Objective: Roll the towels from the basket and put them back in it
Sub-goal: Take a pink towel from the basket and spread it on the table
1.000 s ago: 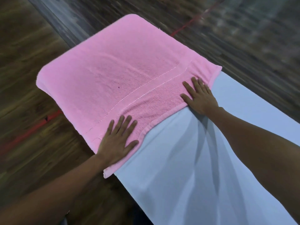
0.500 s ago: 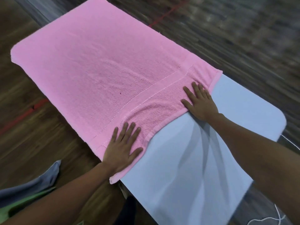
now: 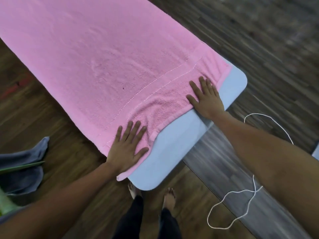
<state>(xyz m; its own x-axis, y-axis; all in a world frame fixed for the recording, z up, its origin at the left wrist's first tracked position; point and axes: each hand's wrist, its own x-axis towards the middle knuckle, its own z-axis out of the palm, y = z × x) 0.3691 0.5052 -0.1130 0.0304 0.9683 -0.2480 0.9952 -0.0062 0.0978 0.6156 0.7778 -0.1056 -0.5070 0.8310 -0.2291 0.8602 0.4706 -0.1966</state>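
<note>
A: What is seen worn on the arms?

B: Nothing is worn there. The left forearm (image 3: 69,195) and the right forearm (image 3: 267,152) are shown bare up to the frame's edge.

A: And the hands?

B: The left hand (image 3: 126,149) and the right hand (image 3: 206,99) are also shown bare. 5 digits can be counted on each.

A: What is worn lower down?

B: Black trousers (image 3: 129,221) are seen, with 2 loose legs ending at the ankles. Below the hems, 2 bare feet are shown: the left foot (image 3: 132,190), only partly visible, and the right foot (image 3: 170,195). The toes are blurred, so finer detail cannot be made out.
</note>
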